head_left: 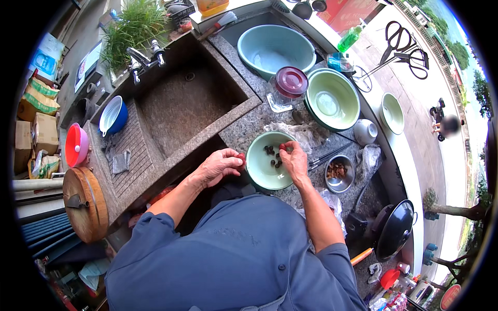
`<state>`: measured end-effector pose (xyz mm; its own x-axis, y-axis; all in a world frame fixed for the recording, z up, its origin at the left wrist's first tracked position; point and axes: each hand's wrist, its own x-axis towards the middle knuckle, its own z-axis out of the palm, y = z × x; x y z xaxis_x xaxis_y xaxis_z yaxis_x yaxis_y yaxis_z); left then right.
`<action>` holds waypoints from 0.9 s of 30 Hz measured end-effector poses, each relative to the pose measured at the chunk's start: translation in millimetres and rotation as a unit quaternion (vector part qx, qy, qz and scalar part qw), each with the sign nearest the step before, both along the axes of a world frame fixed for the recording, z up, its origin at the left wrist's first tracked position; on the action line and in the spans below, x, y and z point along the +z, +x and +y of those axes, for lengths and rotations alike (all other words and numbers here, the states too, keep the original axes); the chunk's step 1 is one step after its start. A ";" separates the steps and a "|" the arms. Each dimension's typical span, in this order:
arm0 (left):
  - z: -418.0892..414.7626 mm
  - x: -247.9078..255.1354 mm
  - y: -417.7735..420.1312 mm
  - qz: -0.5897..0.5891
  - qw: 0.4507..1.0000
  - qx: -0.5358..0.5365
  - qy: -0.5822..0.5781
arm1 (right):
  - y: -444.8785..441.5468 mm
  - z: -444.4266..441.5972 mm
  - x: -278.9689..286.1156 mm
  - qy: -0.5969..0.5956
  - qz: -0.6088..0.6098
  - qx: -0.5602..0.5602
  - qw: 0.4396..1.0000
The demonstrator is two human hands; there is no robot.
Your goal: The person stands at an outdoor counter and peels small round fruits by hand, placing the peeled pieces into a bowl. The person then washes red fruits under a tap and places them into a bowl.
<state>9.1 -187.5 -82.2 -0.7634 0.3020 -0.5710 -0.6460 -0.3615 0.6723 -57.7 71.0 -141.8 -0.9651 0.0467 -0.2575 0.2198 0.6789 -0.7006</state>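
Observation:
A pale green bowl [258,171] stands before me on the granite counter, with several small dark brown round pieces [272,163] inside. At the bowl's left rim, my left hand [222,165] pinches a small red piece [241,158], perhaps a peel or fruit. Over the right side of the bowl, my right hand [293,161] holds another small red piece [283,147] between thumb and fingers. Right of that hand are dark chopsticks [330,155] and a steel bowl [339,190] of brownish bits. A crumpled clear plastic bag [288,128] lies behind the green bowl.
A stone sink [175,112] with a faucet is at upper left. Further back stand a large light-blue basin [243,50], green bowls [334,99] and a red-lidded jar [291,81]. A round wooden chopping block [83,206] bears a cleaver at left; a black wok lid [394,230] is at right.

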 end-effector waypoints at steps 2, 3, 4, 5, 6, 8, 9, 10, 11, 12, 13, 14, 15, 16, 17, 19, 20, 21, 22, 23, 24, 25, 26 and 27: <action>4.1 -3.3 4.0 -0.030 0.996 0.017 0.080 | 2.7 4.4 16.0 -0.096 -0.007 -0.030 0.995; 7.9 -3.7 5.6 -0.031 0.995 0.011 0.091 | 4.0 4.3 26.9 -0.136 -0.036 -0.064 0.988; 12.3 -3.3 6.6 -0.034 0.994 0.004 0.102 | 11.8 7.7 41.6 -0.212 -0.053 -0.044 0.975; 17.1 -2.0 7.3 -0.037 0.993 -0.004 0.115 | 21.8 7.4 56.0 -0.242 -0.053 -0.002 0.969; 22.2 -0.1 8.2 -0.046 0.992 -0.014 0.120 | 35.2 5.8 70.2 -0.272 -0.052 0.039 0.960; 32.6 5.6 11.6 -0.057 0.989 -0.039 0.130 | 65.5 -0.4 94.8 -0.302 -0.053 0.108 0.946; 37.5 8.9 13.6 -0.065 0.988 -0.049 0.133 | 80.2 -5.5 103.6 -0.308 -0.059 0.148 0.938; 40.8 12.5 16.7 -0.058 0.988 -0.068 0.129 | 90.2 -8.6 110.3 -0.264 -0.049 0.176 0.947; 43.0 15.9 19.8 -0.053 0.988 -0.069 0.125 | 97.7 -11.8 114.5 -0.238 -0.043 0.221 0.945; 44.7 19.7 24.3 -0.053 0.988 -0.070 0.124 | 103.1 -15.1 116.9 -0.224 -0.011 0.235 0.946; 45.8 22.9 29.1 -0.060 0.989 -0.067 0.120 | 105.8 -17.5 117.8 -0.213 0.009 0.241 0.947; 44.9 26.1 35.2 -0.058 0.989 -0.065 0.121 | 109.6 -19.4 118.6 -0.206 0.034 0.255 0.944; 44.8 28.2 40.9 -0.069 0.991 -0.058 0.098 | 112.8 -21.4 119.2 -0.212 0.052 0.261 0.940; 44.1 29.6 47.6 -0.075 0.992 -0.049 0.087 | 115.6 -24.5 119.1 -0.196 0.083 0.290 0.933; 43.3 30.0 54.3 -0.082 0.993 -0.035 0.083 | 118.9 -28.2 119.1 -0.193 0.115 0.318 0.921; 43.7 28.3 69.9 -0.099 0.992 0.002 0.076 | 124.4 -39.8 117.9 -0.140 0.091 0.352 0.921; 42.9 26.2 75.5 -0.114 0.989 0.029 0.092 | 127.2 -44.3 118.0 -0.155 0.107 0.351 0.917; 40.7 23.6 79.4 -0.140 0.983 0.057 0.103 | 128.7 -49.2 117.4 -0.151 0.086 0.356 0.918; 36.4 21.1 82.2 -0.145 0.981 0.050 0.120 | 130.0 -53.5 116.8 -0.161 0.122 0.359 0.911; 31.0 18.3 82.9 -0.151 0.978 0.047 0.138 | 128.6 -56.3 115.2 -0.165 0.147 0.363 0.905; 24.7 15.0 81.0 -0.158 0.973 0.044 0.161 | 126.3 -58.3 112.5 -0.164 0.168 0.370 0.899; 17.3 11.5 77.3 -0.177 0.967 0.041 0.177 | 122.9 -55.8 109.3 -0.155 0.173 0.319 0.919; 8.0 8.1 71.5 -0.146 0.974 0.010 0.171 | 114.3 -52.5 103.0 -0.112 0.186 0.246 0.945; -2.4 5.0 64.7 -0.159 0.973 0.011 0.169 | 105.1 -47.9 95.3 -0.062 0.189 0.179 0.964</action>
